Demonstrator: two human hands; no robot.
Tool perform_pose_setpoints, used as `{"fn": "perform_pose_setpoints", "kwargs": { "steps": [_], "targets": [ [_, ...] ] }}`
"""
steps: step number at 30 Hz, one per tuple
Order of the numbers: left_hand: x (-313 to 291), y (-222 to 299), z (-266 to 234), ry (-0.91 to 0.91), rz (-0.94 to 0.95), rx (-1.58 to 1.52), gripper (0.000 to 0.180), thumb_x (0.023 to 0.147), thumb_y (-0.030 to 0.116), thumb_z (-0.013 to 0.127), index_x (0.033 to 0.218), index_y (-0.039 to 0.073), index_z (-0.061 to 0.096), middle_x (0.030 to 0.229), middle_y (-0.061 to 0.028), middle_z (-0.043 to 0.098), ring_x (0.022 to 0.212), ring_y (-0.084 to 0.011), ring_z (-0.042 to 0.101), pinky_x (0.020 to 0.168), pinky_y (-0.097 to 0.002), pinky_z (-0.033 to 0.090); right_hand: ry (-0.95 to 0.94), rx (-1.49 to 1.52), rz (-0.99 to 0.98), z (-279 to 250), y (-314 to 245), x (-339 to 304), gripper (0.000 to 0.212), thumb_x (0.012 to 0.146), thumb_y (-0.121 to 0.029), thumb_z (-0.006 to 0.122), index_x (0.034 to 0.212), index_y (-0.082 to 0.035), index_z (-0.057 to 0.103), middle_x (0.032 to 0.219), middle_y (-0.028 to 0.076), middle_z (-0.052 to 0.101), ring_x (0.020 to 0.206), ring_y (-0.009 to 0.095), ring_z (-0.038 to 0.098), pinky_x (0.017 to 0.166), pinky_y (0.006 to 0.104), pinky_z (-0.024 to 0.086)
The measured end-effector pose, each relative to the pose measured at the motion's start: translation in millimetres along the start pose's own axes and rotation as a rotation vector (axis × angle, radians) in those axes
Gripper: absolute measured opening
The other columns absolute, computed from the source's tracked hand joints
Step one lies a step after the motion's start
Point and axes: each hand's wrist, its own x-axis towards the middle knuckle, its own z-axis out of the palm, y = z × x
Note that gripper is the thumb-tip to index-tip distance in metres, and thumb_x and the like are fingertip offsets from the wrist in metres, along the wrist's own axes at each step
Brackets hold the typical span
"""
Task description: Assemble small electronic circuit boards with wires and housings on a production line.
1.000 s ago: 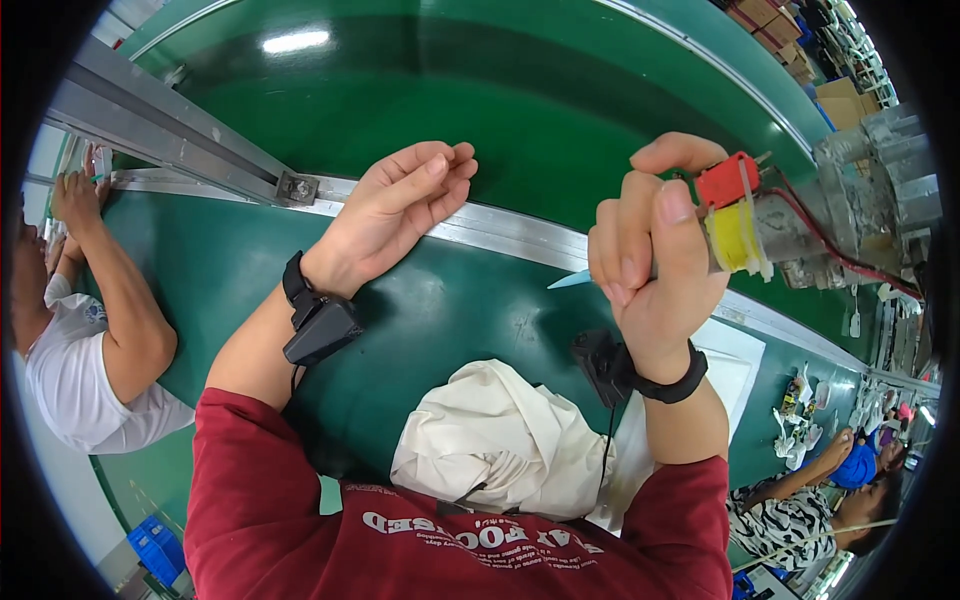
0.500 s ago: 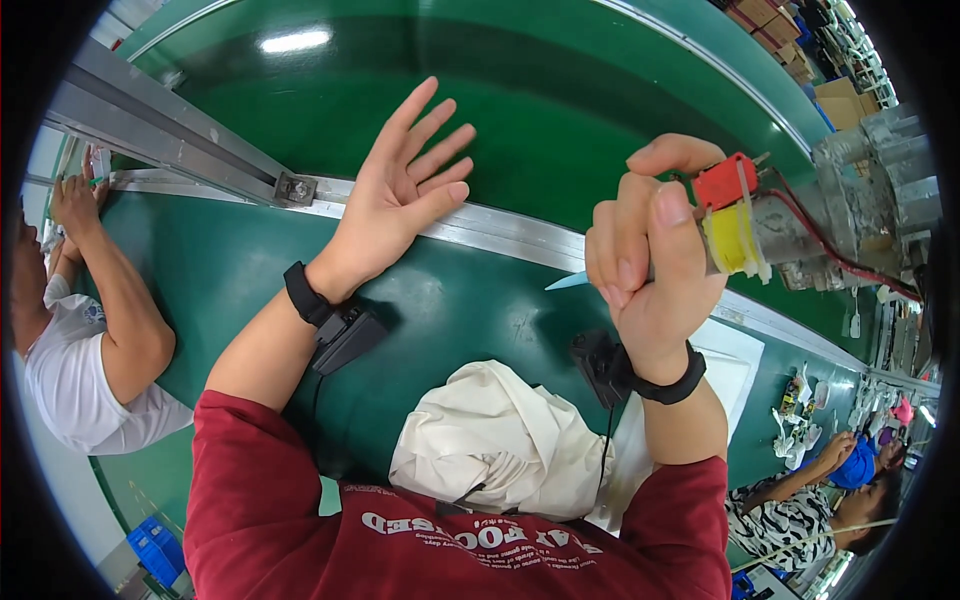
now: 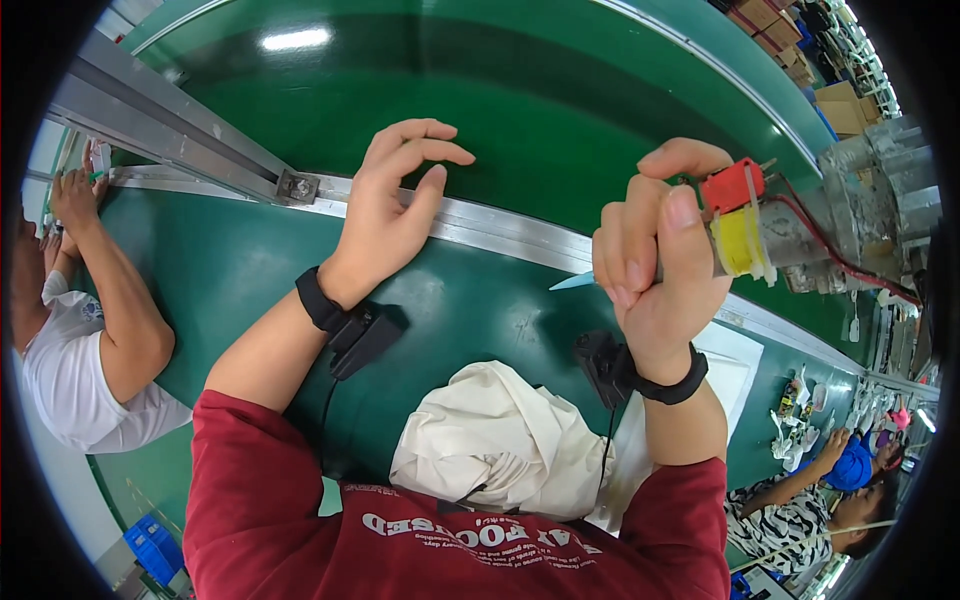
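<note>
My left hand (image 3: pixel 390 215) is raised over the near edge of the metal rail, holding nothing, its fingers loosely bent and apart. My right hand (image 3: pixel 665 255) is wrapped round a grey rod-shaped tool (image 3: pixel 785 235), which runs out to the right into a bulky metal body. Yellow tape (image 3: pixel 738 240) and a red switch (image 3: pixel 733 186) with thin wires sit on the rod beside my fingers. A light-blue pointed tip (image 3: pixel 572 282) sticks out from the left side of the fist; whether it belongs to the rod is hidden by my fingers.
A bundled cream cloth (image 3: pixel 500 435) lies against my shirt on the green table (image 3: pixel 480 310). The metal rail (image 3: pixel 500 227) crosses ahead, with an upright metal post (image 3: pixel 190 115) at left. A white tray (image 3: pixel 735 355) lies at right. Co-workers sit on both sides.
The fingers of my left hand have gone from stretched out and spread to bent, and the hand has lowered slightly. My right hand has barely moved and keeps its grip.
</note>
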Motion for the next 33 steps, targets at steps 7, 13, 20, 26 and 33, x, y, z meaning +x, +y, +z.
{"fn": "perform_pose_setpoints", "kwargs": {
  "steps": [7,13,20,26,33],
  "targets": [
    [-7,11,7,-0.221,0.229,0.24,0.038,0.071,-0.006,0.054,0.098,0.012,0.073,0.124,-0.0125,0.054,0.125,-0.0343,0.042,0.103,-0.0418,0.038,-0.004,0.071,-0.006,-1,0,-1,0.026,0.093,-0.016,0.054,0.105,0.005,0.044,0.05,-0.002,0.041,0.036,0.005,0.035,0.037,0.0212,0.026],
    [-8,8,9,-0.233,0.211,0.299,0.038,0.071,-0.006,0.054,0.096,0.014,0.074,0.127,-0.0128,0.053,0.127,-0.0357,0.041,0.104,-0.0449,0.035,0.004,0.059,-0.003,0,0,0,0.026,0.093,-0.016,0.054,0.105,0.005,0.044,0.049,-0.002,0.041,0.036,0.005,0.035,0.037,0.0212,0.026],
    [-7,6,8,-0.24,0.181,0.327,0.04,0.071,-0.007,0.054,0.098,0.016,0.075,0.131,-0.0132,0.05,0.129,-0.0365,0.038,0.106,-0.0455,0.032,0.011,0.052,0.024,3,3,3,0.026,0.093,-0.016,0.053,0.106,0.005,0.044,0.049,-0.002,0.041,0.037,0.005,0.035,0.038,0.0211,0.026],
    [-6,6,8,-0.248,0.17,0.32,0.041,0.071,-0.007,0.054,0.097,0.016,0.075,0.132,-0.0138,0.049,0.13,-0.0371,0.037,0.107,-0.046,0.031,0.009,0.046,0.024,1,3,4,0.026,0.093,-0.015,0.053,0.106,0.005,0.044,0.049,-0.002,0.041,0.037,0.005,0.035,0.038,0.021,0.027],
    [-8,6,8,-0.258,0.168,0.33,0.04,0.07,-0.007,0.053,0.095,0.015,0.074,0.131,-0.0143,0.049,0.13,-0.0368,0.037,0.107,-0.0461,0.031,-0.038,-0.041,-0.01,-1,3,0,0.029,0.096,-0.025,0.05,0.108,0.001,0.044,0.051,-0.001,0.036,0.037,0.006,0.029,0.034,0.0217,0.025]
  ]
}}
